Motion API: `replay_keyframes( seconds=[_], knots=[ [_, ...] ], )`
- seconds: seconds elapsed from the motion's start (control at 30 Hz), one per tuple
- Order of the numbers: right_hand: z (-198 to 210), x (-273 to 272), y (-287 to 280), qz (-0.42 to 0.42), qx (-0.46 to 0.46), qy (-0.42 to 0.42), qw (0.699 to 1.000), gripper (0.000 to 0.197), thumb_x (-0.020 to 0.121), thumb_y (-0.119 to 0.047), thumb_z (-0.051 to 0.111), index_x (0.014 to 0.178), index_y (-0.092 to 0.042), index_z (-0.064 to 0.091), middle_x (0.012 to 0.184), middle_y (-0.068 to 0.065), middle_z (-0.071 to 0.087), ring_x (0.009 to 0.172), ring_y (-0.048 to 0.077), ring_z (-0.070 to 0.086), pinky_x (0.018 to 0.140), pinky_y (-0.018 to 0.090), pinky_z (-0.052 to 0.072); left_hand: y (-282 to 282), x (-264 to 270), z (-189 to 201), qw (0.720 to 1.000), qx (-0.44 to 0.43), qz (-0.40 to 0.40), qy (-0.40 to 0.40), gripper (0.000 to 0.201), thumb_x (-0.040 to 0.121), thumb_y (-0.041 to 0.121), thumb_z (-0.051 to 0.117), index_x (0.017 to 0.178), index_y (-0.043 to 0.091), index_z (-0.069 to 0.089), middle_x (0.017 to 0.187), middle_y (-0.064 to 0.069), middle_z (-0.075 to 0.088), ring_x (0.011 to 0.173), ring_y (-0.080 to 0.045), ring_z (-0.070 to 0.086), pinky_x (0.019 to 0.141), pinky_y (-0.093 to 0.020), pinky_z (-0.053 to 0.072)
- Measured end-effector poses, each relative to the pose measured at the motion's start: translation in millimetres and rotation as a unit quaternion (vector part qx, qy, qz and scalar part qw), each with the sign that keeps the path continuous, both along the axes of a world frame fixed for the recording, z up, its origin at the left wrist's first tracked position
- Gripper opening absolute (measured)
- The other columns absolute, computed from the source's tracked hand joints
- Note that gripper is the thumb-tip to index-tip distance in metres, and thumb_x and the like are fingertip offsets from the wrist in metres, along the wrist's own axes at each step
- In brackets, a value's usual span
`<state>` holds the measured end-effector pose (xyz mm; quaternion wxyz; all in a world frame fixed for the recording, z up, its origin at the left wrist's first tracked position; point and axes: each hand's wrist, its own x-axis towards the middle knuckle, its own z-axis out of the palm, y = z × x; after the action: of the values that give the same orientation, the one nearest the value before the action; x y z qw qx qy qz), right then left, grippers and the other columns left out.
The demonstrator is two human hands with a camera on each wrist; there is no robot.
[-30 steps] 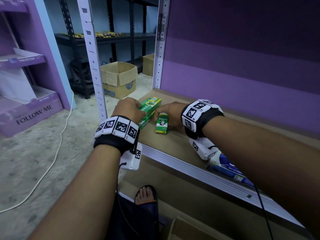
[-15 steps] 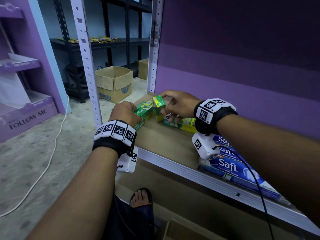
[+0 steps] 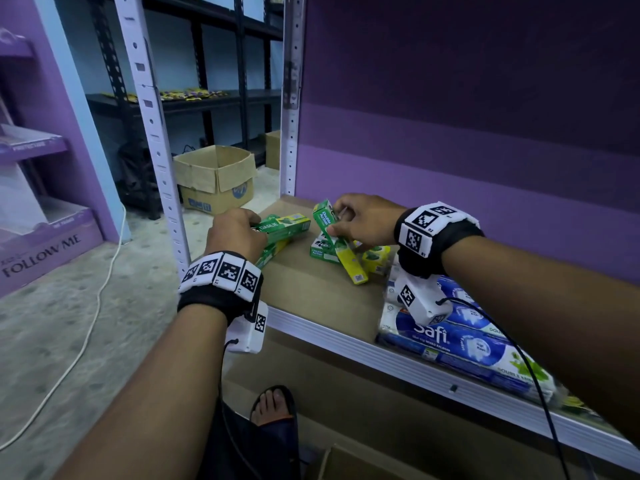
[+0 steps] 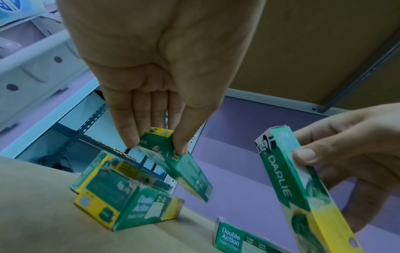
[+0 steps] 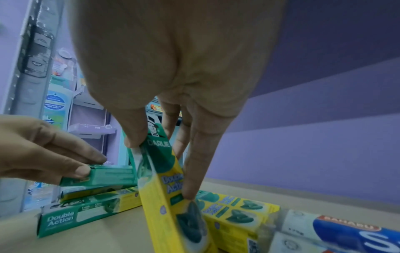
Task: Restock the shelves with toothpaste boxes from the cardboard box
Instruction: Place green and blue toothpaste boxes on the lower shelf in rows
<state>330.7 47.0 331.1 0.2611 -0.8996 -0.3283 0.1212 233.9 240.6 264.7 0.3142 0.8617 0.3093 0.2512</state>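
Note:
Green and yellow Darlie toothpaste boxes lie at the left end of the brown shelf (image 3: 311, 299). My left hand (image 3: 249, 230) pinches one green box (image 3: 289, 226) by its end, seen close in the left wrist view as a lifted, slanting box (image 4: 184, 171) between the left hand's (image 4: 155, 145) fingers and thumb. My right hand (image 3: 334, 221) grips a second box (image 3: 346, 261), tilted steeply with its yellow end down. In the right wrist view my right hand (image 5: 160, 167) holds that box (image 5: 160, 188) between thumb and fingers. More boxes (image 3: 323, 252) lie flat under it.
Blue Safi packs (image 3: 450, 337) fill the shelf to the right. A white upright post (image 3: 156, 161) stands at the shelf's left corner. An open cardboard box (image 3: 216, 181) sits on the floor behind it, and another carton's edge (image 3: 346, 465) shows below. A foot in a sandal (image 3: 273, 407) is beneath.
My right hand has lifted a box off the pile and tipped it steeply, drawing it right, away from the left hand's box. The left hand keeps its hold.

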Motion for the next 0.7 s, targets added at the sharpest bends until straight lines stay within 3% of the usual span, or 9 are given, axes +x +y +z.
replay_keyframes(
  seconds=[0.2, 0.3, 0.4, 0.57, 0.63, 0.7],
  knots=[
    [-6.9, 2.0, -1.2, -0.018, 0.014, 0.036, 0.999, 0.043, 0.084, -0.013, 0.075, 0.120, -0.014, 0.051, 0.104, 0.015, 0.065, 0.093, 0.035, 0.070, 0.076, 0.052, 0.060, 0.1, -0.9, 0.7, 0.999, 0.008, 0.000, -0.032, 0.036, 0.084, 0.021, 0.071, 0.120, 0.023, 0.070, 0.117, -0.008, 0.068, 0.108, -0.030, 0.062, 0.095, -0.032, 0.048],
    [-3.9, 3.0, 3.1, -0.009, -0.002, 0.021, 1.000, 0.052, 0.080, -0.011, 0.079, 0.124, -0.016, 0.052, 0.100, 0.009, 0.065, 0.089, 0.030, 0.071, 0.074, 0.048, 0.061, -0.4, -0.6, 1.5, 0.999, 0.002, -0.004, -0.042, 0.036, 0.084, 0.024, 0.071, 0.120, 0.023, 0.069, 0.118, -0.007, 0.068, 0.108, -0.028, 0.062, 0.096, -0.032, 0.049],
    [-1.3, 3.8, 12.0, 0.025, -0.094, -0.072, 0.993, 0.057, 0.081, -0.022, 0.078, 0.132, -0.022, 0.053, 0.108, 0.002, 0.066, 0.094, 0.022, 0.067, 0.083, 0.040, 0.059, 1.3, -1.1, 1.0, 0.999, 0.003, 0.001, -0.046, 0.036, 0.085, 0.025, 0.071, 0.121, 0.024, 0.069, 0.118, -0.007, 0.068, 0.108, -0.028, 0.062, 0.096, -0.031, 0.049],
    [-9.0, 4.2, 27.4, 0.060, -0.229, -0.161, 0.958, 0.067, 0.084, -0.025, 0.075, 0.144, -0.023, 0.046, 0.139, 0.002, 0.052, 0.122, 0.023, 0.053, 0.091, 0.028, 0.045, 5.5, -3.1, -0.1, 0.999, 0.006, 0.008, -0.042, 0.036, 0.085, 0.025, 0.072, 0.121, 0.024, 0.069, 0.116, -0.007, 0.068, 0.106, -0.028, 0.062, 0.091, -0.029, 0.048],
    [-13.9, 3.6, 33.3, 0.065, -0.271, -0.180, 0.943, 0.066, 0.085, -0.026, 0.074, 0.144, -0.020, 0.047, 0.140, 0.004, 0.052, 0.125, 0.024, 0.051, 0.093, 0.029, 0.045, 7.3, -3.3, -0.6, 0.999, 0.004, 0.005, -0.043, 0.036, 0.085, 0.025, 0.072, 0.121, 0.023, 0.069, 0.117, -0.007, 0.067, 0.107, -0.028, 0.062, 0.092, -0.029, 0.047],
    [-18.2, 4.3, 39.5, 0.064, -0.297, -0.186, 0.934, 0.059, 0.084, -0.024, 0.074, 0.138, -0.016, 0.053, 0.132, 0.007, 0.058, 0.119, 0.027, 0.057, 0.089, 0.030, 0.049, 8.0, -2.4, -0.7, 0.999, 0.004, 0.001, -0.042, 0.036, 0.085, 0.024, 0.072, 0.121, 0.022, 0.069, 0.118, -0.007, 0.068, 0.108, -0.027, 0.062, 0.094, -0.029, 0.047]
  ],
)
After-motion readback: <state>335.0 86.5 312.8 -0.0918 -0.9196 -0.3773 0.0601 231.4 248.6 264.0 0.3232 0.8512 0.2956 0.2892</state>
